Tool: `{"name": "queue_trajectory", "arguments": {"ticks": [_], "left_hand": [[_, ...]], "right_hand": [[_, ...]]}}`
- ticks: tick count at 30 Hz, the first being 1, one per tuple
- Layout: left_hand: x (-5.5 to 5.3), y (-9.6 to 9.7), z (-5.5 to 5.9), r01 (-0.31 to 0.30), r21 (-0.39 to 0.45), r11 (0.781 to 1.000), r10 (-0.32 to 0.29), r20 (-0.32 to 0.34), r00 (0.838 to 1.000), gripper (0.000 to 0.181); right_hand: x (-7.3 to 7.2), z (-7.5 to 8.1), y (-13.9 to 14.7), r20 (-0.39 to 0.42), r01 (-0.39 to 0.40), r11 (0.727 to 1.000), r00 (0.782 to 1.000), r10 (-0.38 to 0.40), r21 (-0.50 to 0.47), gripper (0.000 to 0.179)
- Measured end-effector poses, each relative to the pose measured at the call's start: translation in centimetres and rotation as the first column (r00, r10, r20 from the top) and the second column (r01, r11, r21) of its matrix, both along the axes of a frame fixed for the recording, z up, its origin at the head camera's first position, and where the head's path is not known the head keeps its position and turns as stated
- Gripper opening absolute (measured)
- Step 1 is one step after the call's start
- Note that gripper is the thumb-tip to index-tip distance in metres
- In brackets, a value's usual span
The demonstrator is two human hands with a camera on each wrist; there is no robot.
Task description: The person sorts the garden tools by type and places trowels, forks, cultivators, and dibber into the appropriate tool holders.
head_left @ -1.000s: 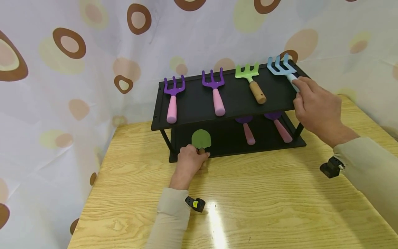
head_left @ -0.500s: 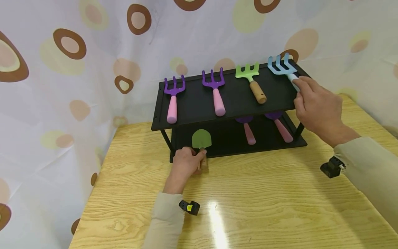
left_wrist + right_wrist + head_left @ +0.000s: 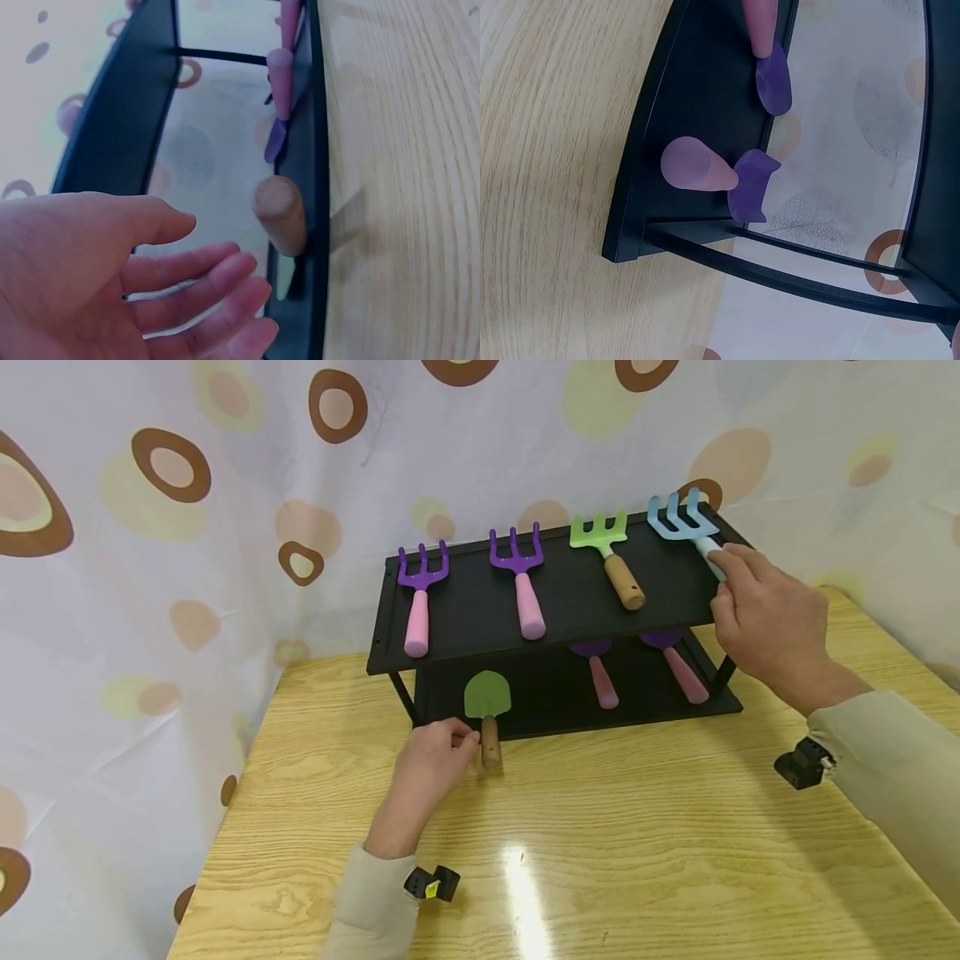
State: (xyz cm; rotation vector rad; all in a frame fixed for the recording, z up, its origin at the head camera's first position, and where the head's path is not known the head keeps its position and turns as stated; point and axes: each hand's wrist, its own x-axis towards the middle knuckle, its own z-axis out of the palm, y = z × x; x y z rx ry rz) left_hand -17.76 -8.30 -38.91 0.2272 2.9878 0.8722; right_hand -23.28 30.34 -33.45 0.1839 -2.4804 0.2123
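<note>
A green trowel with a wooden handle lies on the lower shelf of the black rack, its handle jutting past the front edge. Just left of that handle is my left hand, fingers loosely bent and holding nothing; the left wrist view shows a gap between the fingers and the wooden handle. At the rack's upper right, my right hand grips the handle of a light blue hand fork, whose tines rest over the top shelf. The right wrist view shows hardly any of that hand.
On the top shelf lie two purple forks with pink handles and a green fork. Two purple trowels with pink handles occupy the lower shelf's right. A patterned cloth hangs behind the wooden table.
My left hand has let go of the trowel's handle and drawn back to the left and toward me. The trowel stays on the lower shelf. My right hand keeps its grip on the blue fork.
</note>
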Motion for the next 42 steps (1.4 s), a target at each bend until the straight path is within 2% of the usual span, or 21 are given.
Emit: {"name": "queue_trajectory", "arguments": {"ticks": [4,7,9,14,18,28,42], "left_hand": [[0.9,-0.1,0.7,0.062,0.002,0.998,-0.062,-0.008,0.998,0.019],[1.6,0.0,1.1,0.115,-0.007,0.993,-0.114,0.05,0.992,0.019],[2.0,0.1,1.1,0.162,-0.019,0.987,-0.16,0.095,0.983,0.021],[2.4,0.7,0.7,0.274,-0.043,0.961,-0.264,0.164,0.951,0.024],[2.6,1.2,0.0,0.315,-0.06,0.947,-0.301,0.172,0.938,0.023],[2.6,1.7,-0.9,0.305,-0.051,0.951,-0.297,0.133,0.946,0.024],[0.8,2.0,-1.0,0.263,-0.009,0.965,-0.258,0.17,0.951,0.023]], "right_hand": [[0.0,0.0,0.1,-0.011,-0.003,1.0,1.0,0.003,-0.002,0.042],[0.0,0.0,0.1,-0.015,-0.003,1.0,1.0,0.003,-0.003,0.042],[0.0,0.0,0.1,-0.014,-0.002,1.0,1.0,0.002,-0.004,0.042],[0.0,0.0,0.1,-0.005,0.002,1.0,1.0,-0.002,-0.004,0.042],[0.0,-0.1,0.1,-0.005,0.001,1.0,1.0,-0.001,-0.004,0.042],[0.0,-0.1,0.1,-0.005,0.0,1.0,1.0,0.0,-0.004,0.043],[0.0,-0.1,0.1,-0.015,0.003,1.0,1.0,-0.003,-0.002,0.043]]}}
